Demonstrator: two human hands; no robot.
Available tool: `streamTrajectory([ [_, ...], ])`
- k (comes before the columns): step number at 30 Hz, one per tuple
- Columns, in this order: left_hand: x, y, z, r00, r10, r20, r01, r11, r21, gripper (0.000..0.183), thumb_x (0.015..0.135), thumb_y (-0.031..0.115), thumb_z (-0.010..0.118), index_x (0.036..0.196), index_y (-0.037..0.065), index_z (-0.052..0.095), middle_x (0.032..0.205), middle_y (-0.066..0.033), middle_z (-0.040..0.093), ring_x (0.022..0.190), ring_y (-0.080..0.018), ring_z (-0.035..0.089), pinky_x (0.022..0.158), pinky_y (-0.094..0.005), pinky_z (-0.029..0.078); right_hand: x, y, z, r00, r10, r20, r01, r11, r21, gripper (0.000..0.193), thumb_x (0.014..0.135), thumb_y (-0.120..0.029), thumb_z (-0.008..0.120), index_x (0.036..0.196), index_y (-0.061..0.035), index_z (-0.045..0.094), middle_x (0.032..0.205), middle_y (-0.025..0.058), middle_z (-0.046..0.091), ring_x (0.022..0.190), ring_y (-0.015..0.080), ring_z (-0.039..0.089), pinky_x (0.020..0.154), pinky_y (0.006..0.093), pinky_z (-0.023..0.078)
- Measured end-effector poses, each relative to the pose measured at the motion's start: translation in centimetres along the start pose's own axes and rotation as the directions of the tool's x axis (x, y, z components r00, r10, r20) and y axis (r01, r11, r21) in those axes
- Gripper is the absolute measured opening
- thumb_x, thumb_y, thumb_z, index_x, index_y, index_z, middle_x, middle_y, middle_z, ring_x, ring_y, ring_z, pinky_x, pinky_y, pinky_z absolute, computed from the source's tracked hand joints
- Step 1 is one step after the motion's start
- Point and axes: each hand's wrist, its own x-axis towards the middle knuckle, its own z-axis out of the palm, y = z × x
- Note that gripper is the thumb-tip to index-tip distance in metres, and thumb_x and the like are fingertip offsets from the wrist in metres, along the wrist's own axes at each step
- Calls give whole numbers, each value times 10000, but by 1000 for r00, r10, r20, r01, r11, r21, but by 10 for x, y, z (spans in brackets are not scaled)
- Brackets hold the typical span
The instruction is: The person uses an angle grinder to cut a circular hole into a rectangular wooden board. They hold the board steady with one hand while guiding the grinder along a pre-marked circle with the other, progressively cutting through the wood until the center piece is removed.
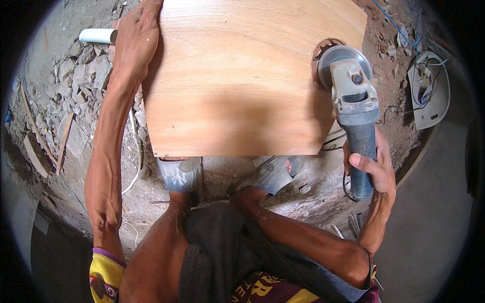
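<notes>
A wide, flat panel [227, 81] with a light wood-grain face lies in front of me, its near edge above my feet. My left hand [135, 43] grips its left edge at the far end; some of the fingers are hidden. On the right, my right hand [376, 164] is wrapped around the dark blue body of an angle grinder [356, 116]. The grinder's round grey disc [328, 68] sits over a rough-edged round opening [318, 55] near the panel's right edge. Whether the disc is spinning I cannot tell.
Broken rubble [76, 76] covers the ground at left, with a short white pipe [98, 35] and wood strips [64, 144]. A white cable [135, 146] runs beside my left leg. At right lie a white plastic shell [432, 91] and a blue cord [391, 20].
</notes>
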Motion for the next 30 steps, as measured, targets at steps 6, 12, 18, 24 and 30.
streamTrajectory([
  [6,-6,8,5,998,1,-55,-3,1000,-30,513,1197,384,504,1139,-61,754,1033,-130,783,969,-213,666,918,-380,528,1,-1,4,999,-4,-44,3,1000,-22,835,756,-342,879,1461,9,602,902,70,681,689,173,672,654,338,546],
  [12,-7,9,6,999,-16,-36,16,1000,13,503,1197,373,508,1137,-64,751,1027,-139,780,955,-216,667,899,-391,536,4,-3,1,999,7,-38,-10,997,-75,817,758,-379,873,1430,9,617,891,71,674,688,173,674,642,337,547],
  [18,-5,7,-2,1000,10,-23,-10,999,39,512,1199,358,501,1097,-83,740,980,-156,790,912,-228,664,868,-424,543,4,-9,8,1000,-6,-24,4,998,-60,816,758,-378,866,1427,16,614,881,71,668,652,176,662,612,338,540],
  [24,3,2,-2,999,50,-15,-48,994,94,500,1191,350,490,1110,-86,720,984,-218,782,929,-276,689,882,-441,537,4,-8,8,999,-20,-27,19,998,-53,793,770,-361,862,1417,23,612,865,68,657,628,181,655,592,347,534],
  [30,-8,15,-6,998,45,-42,-36,982,188,547,1183,431,465,1188,-45,734,1059,-244,792,1009,-346,729,963,-476,520,4,-8,10,999,-12,-40,10,998,-55,751,783,-354,861,1385,18,612,834,66,653,624,175,653,583,335,531],
])
